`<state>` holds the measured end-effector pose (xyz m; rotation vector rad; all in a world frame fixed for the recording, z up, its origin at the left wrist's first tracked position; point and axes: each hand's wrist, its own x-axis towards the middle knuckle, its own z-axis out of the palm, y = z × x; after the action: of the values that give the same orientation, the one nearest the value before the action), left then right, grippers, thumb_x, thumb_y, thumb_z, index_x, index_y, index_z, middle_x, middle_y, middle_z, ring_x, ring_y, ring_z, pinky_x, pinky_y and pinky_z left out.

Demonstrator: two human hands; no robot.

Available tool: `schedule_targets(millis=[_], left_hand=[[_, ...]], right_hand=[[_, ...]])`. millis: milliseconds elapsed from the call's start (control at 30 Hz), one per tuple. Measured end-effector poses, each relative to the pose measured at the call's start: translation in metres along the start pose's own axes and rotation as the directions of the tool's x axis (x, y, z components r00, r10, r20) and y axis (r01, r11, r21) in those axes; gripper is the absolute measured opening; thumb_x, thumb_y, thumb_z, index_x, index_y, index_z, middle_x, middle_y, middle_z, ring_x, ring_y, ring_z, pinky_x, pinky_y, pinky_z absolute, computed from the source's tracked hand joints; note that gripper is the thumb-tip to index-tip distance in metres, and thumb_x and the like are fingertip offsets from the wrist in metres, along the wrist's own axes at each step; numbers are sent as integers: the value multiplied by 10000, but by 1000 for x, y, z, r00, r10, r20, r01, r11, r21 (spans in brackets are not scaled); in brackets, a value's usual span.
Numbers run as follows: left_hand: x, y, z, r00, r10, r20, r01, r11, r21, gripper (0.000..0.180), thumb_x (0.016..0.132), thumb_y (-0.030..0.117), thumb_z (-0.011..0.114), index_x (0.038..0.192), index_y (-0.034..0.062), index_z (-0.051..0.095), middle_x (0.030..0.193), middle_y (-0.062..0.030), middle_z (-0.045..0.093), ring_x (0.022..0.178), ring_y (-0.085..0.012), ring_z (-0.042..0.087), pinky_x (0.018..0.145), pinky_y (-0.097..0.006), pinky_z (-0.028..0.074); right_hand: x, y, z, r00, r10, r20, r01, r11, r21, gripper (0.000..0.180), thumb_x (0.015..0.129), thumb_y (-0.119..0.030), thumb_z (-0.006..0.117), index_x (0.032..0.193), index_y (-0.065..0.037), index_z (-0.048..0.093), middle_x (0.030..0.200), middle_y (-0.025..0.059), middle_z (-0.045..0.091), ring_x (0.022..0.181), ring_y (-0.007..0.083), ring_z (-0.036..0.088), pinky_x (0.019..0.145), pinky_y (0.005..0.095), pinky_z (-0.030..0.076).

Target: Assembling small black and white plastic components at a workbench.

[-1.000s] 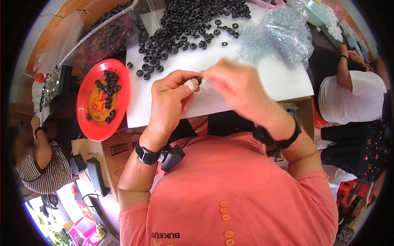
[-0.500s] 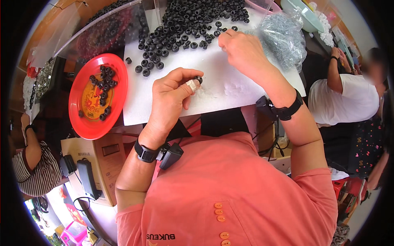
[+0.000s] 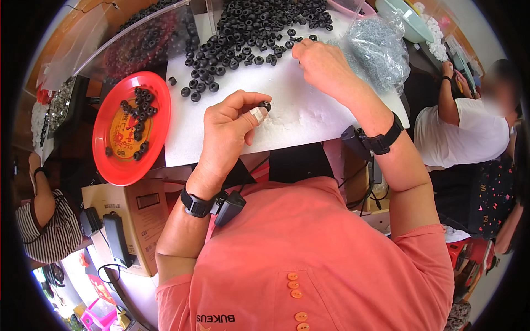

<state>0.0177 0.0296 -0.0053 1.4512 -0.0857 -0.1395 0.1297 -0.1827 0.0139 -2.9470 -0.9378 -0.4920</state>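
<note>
My left hand (image 3: pixel 229 118) is closed over the white sheet (image 3: pixel 193 144), pinching a small black ring-shaped part (image 3: pixel 265 105) between thumb and forefinger. White tape is wrapped round the thumb. Farther right, my right hand (image 3: pixel 324 67) has its fingers drawn together beside the front edge of a heap of similar black parts (image 3: pixel 248 27). Whatever those fingertips hold, if anything, is hidden. Beside that hand lies a clear plastic bag (image 3: pixel 378 52) full of small silvery pieces. At the left, a red oval plate (image 3: pixel 160 124) carries several of the black parts.
A clear plastic bin (image 3: pixel 138 41) with more black parts stands at the far left. Pale green (image 3: pixel 406 21) and pink (image 3: pixel 353 6) basins sit at the back right. A cardboard box (image 3: pixel 149 231) stands below the plate. Other people work at either side.
Both hands stay in nearly the same places and keep their pinched poses. The whole view has shifted very slightly.
</note>
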Motion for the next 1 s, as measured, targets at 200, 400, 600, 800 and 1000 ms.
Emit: schedule_targets(millis=[200, 400, 600, 800, 1000], left_hand=[[0, 0, 0, 1000, -21, -21, 20, 999, -39, 191, 905, -6, 611, 1077, -38, 686, 864, -57, 646, 586, -54, 466, 492, -191, 350], [0, -2, -1, 1000, 6, -23, -7, 998, -61, 190, 908, -1, 614, 1080, -41, 686, 879, -53, 647, 636, -62, 491, 505, -193, 370], [1, -5, -4, 999, 25, -22, -27, 996, -86, 196, 913, -8, 610, 1091, -48, 682, 912, -69, 644, 687, -71, 520, 526, -196, 397], [1, -6, 1, 994, 39, -102, -55, 986, -160, 175, 893, 13, 638, 1055, -18, 696, 775, -16, 624, 561, -53, 477, 508, -198, 358], [1, -5, -1, 996, 24, -83, -36, 988, -152, 177, 892, 12, 640, 1058, -25, 692, 787, -27, 628, 562, -62, 486, 509, -201, 369]], right_hand=[[-6, -10, -12, 1000, -7, -4, 7, 998, 70, 142, 750, -14, 596, 885, 4, 637, 934, 164, 664, 861, 357, 679, 693, 454, 544], [-35, -59, -21, 996, -88, 21, 79, 961, 265, 127, 740, -38, 616, 865, -37, 630, 909, 129, 651, 857, 323, 663, 700, 437, 536], [-44, -53, -13, 998, -18, -57, 40, 902, 430, 145, 746, -45, 621, 888, -71, 633, 897, 76, 647, 868, 289, 645, 710, 420, 523], [-46, -54, -8, 990, -19, -141, 80, 892, 444, 159, 738, -39, 658, 887, -81, 624, 834, 59, 624, 810, 269, 631, 687, 402, 503], [-47, -58, -2, 968, -42, -248, 123, 939, 322, 147, 733, -60, 677, 865, -100, 629, 799, 39, 609, 782, 238, 627, 662, 376, 470]])
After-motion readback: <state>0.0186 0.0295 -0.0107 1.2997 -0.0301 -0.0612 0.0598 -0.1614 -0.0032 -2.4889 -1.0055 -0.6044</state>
